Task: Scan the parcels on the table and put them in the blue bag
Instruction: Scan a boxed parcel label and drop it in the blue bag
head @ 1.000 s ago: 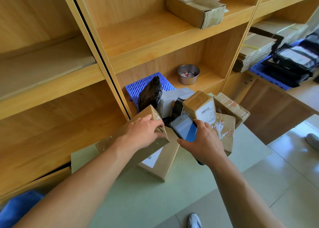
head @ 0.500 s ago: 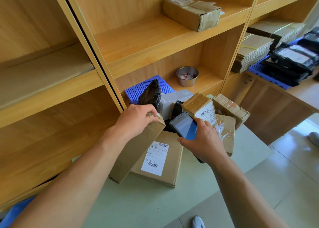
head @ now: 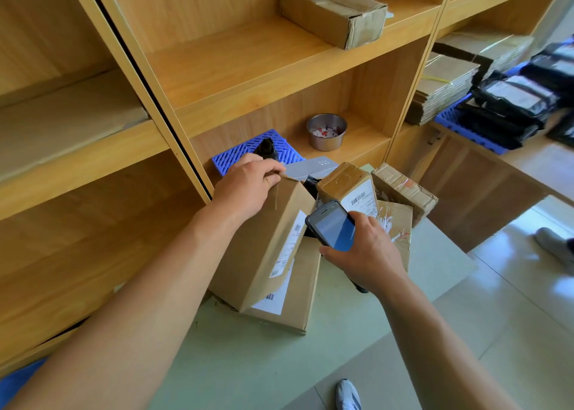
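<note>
Parcel labels [head: 360, 199] with barcodes, no legible text

Illumination is bright, diffuse daylight entering from the right, producing glare on the floor tiles [head: 509, 273], soft shadows beneath the shelves [head: 248, 62] and beside the parcels [head: 264, 248] on the desk [head: 248, 363], with wide-angle distortion bowing lines near the frame edges.

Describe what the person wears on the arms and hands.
Nothing is worn: the left hand and right hand are bare, with no gloves, and no rings or watch show. Both forearms are bare too, with no sleeve in view.
</note>
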`<state>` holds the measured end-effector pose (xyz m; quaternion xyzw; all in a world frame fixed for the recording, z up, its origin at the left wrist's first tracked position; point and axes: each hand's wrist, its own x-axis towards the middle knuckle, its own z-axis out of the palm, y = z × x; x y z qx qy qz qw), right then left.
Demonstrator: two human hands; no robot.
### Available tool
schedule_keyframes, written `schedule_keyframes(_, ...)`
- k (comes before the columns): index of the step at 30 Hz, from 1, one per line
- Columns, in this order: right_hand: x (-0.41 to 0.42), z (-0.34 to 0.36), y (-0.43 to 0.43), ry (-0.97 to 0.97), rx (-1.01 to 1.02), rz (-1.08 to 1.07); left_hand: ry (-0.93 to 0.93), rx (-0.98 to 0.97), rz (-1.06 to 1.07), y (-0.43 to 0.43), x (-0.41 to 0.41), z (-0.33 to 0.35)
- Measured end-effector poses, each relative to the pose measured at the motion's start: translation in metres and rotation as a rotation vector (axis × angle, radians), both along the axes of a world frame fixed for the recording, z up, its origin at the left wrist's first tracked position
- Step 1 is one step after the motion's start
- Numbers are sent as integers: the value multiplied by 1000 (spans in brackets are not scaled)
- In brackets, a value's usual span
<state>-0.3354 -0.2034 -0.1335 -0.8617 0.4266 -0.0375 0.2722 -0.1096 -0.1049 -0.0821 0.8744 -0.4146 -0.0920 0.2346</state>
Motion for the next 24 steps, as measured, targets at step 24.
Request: schedule_keyframes(24,-4,-10,10,13,25,8,-154,554,-43,41,-41,-35)
